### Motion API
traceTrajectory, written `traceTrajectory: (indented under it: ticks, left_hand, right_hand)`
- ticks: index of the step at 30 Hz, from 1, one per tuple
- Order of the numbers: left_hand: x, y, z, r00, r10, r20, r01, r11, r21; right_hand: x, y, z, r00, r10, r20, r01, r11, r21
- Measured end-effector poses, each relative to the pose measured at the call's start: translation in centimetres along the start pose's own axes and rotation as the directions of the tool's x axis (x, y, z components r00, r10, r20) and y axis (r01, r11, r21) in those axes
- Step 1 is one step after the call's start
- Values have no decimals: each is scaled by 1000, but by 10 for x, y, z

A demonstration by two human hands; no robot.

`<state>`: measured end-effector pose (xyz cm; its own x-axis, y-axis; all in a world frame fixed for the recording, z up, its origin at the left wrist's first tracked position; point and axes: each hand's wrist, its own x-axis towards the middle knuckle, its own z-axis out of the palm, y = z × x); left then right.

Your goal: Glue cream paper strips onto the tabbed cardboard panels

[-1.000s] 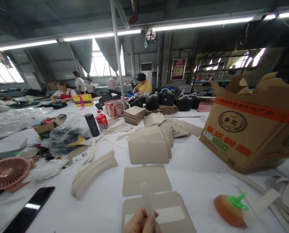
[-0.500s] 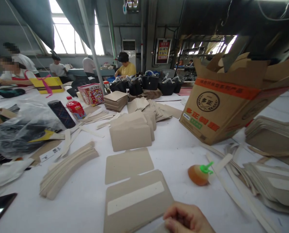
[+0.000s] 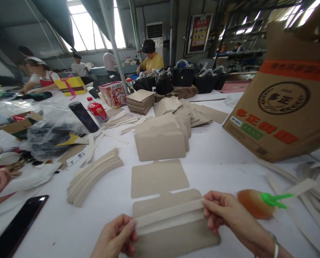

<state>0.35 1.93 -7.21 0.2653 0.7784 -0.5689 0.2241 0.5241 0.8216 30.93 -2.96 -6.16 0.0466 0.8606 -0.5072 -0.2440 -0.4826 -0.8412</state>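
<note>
My left hand [image 3: 118, 234] pinches the left end of a pale strip [image 3: 170, 214], and my right hand [image 3: 221, 211] pinches its right end. The strip is stretched just over a grey-beige board [image 3: 178, 238] that bears a white band across its middle. Beyond it lies a plain board [image 3: 158, 178], and farther off is a fanned pile of boards [image 3: 161, 146]. A bundle of curved strips [image 3: 94, 179] rests to the left. Near my right hand is a glue bottle [image 3: 255, 204] with a green nozzle, lying on its side.
A large cardboard box [image 3: 280, 107] stands at the right. At the lower left lies a phone [image 3: 19, 225]. Behind are a red bottle [image 3: 97, 109], a dark patterned case [image 3: 83, 116] and black bags [image 3: 183, 76]. A person in yellow [image 3: 153, 62] sits across the table.
My left hand has come into view, and both hands now hold the strip over the near board. The view has shifted, bringing the phone and box closer.
</note>
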Motion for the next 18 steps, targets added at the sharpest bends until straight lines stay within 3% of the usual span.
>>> traceTrajectory:
  ticks: [3, 8, 12, 18]
  left_hand:
    - [12, -1, -3, 998, -44, -44, 44, 999, -5]
    - [26, -5, -6, 996, -3, -84, 5, 1000, 19]
    - [31, -6, -7, 998, -4, -69, 9, 997, 72]
    - [35, -7, -5, 989, -18, -145, 33, 995, 98]
  right_hand:
    - [12, 3, -3, 999, 25, -28, -26, 1000, -16]
    - [27, 13, -8, 993, 31, -112, -45, 991, -124]
    - [34, 18, -10, 988, 62, -141, -87, 980, -178]
    - [40, 23, -10, 979, 132, -156, -167, 957, -237]
